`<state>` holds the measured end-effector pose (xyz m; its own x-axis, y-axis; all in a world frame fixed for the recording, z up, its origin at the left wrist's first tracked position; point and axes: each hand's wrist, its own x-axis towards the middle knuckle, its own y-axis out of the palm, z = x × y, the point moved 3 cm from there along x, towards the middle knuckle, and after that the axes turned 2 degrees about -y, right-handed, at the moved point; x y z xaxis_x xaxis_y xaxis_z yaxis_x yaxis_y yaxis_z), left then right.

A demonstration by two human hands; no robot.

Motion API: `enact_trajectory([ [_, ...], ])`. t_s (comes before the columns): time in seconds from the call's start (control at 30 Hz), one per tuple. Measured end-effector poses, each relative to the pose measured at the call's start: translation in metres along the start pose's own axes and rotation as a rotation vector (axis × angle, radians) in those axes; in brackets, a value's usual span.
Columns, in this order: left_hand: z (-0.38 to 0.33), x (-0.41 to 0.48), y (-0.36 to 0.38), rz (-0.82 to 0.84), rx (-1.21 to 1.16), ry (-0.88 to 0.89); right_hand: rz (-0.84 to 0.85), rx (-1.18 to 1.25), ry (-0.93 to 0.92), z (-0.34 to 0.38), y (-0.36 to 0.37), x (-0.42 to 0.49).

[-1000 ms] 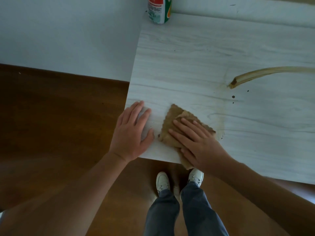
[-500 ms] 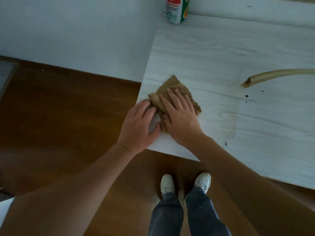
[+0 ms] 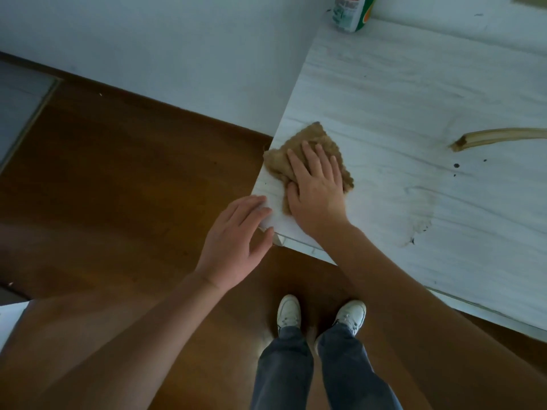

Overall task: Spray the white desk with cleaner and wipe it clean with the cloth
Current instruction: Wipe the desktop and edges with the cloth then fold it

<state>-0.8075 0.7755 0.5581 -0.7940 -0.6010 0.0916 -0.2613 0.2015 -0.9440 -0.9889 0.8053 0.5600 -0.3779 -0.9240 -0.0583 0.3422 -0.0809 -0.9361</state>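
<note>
Nearest to me I see white shoes (image 3: 288, 310) and dark jeans on a smooth brown wooden floor (image 3: 118, 187). My left hand (image 3: 236, 244) grasps nothing; its fingers are straight and relaxed, and the fingertips lie at the near corner of the white desk (image 3: 399, 99). My right hand (image 3: 318, 187) lies flat, fingers stretched, pressing down the cloth (image 3: 310, 140) without closing around it. The cloth is tan and fuzzy with a wavy edge, crumpled at the desk's left edge, one corner hanging slightly over. The desk top shows pale grey wood grain. Further right is a brown smeared streak (image 3: 497, 137) with dark specks near it. At the far corner stands the round cleaner can (image 3: 352, 13).
</note>
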Motion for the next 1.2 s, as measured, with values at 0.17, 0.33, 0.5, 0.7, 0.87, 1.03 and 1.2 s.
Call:
enact_trajectory([
  [0.17,0.003,0.000,-0.002,0.010,0.007,0.042,0.125,-0.024,-0.281,-0.013,-0.003,-0.069],
  [0.33,-0.006,0.013,-0.004,-0.032,0.016,0.020,0.140,-0.058,-0.236,-0.096,-0.034,-0.089],
  [0.5,-0.029,0.050,0.001,-0.021,-0.033,-0.020,-0.030,-0.004,0.193,-0.133,-0.052,-0.036],
  [0.7,-0.043,0.104,0.007,-0.095,-0.143,-0.142,0.002,-0.040,0.057,-0.071,-0.027,-0.047],
  [0.87,-0.067,0.140,0.014,-0.047,-0.139,-0.105,0.136,-0.075,-0.242,-0.123,-0.038,-0.093],
  [1.03,-0.098,0.168,0.038,0.019,-0.064,0.025,0.045,-0.077,0.019,-0.217,-0.076,-0.065],
  [1.2,-0.108,0.206,0.052,-0.003,0.008,0.020,-0.091,-0.039,0.177,-0.217,-0.075,-0.022],
])
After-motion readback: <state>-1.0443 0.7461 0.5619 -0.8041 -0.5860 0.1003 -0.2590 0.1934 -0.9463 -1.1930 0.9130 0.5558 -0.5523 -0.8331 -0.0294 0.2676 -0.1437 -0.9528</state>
